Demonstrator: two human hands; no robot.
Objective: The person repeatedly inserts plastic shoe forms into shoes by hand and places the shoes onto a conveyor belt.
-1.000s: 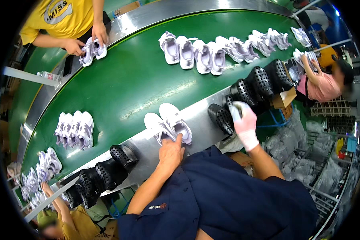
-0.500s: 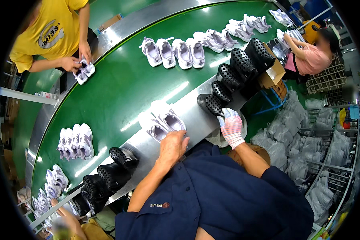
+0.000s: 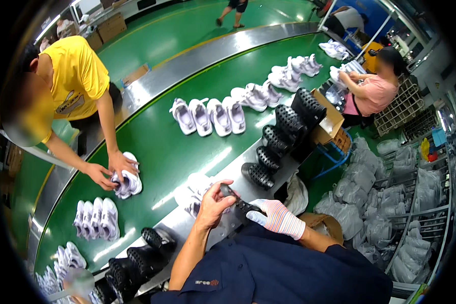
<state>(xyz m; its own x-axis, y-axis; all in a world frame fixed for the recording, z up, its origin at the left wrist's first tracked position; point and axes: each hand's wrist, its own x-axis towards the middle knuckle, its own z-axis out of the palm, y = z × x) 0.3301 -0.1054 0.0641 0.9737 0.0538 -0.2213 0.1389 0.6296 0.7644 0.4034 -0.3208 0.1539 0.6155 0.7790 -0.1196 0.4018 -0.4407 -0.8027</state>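
Observation:
In front of my chest I hold a black shoe last dotted with holes. My bare left hand is closed round its rounded far end, the thumb across it. My right hand, in a striped knit glove, grips the near end, and its fingers hide part of the last. Just beyond my left hand, a pair of white sneakers sits at the metal ledge, partly covered by that hand. Nearest to my right hand stands a row of black perforated lasts along the ledge.
More black lasts line the ledge at lower left. Pairs of white sneakers stand on the green belt. A co-worker in yellow handles white shoes across it; another in pink sits far right. Bagged items fill racks at right.
My right hand has left the lasts' row and come back towards my chest, now with a last. My left hand has moved off the sneakers onto it. The yellow-shirted co-worker's shoes have come nearer.

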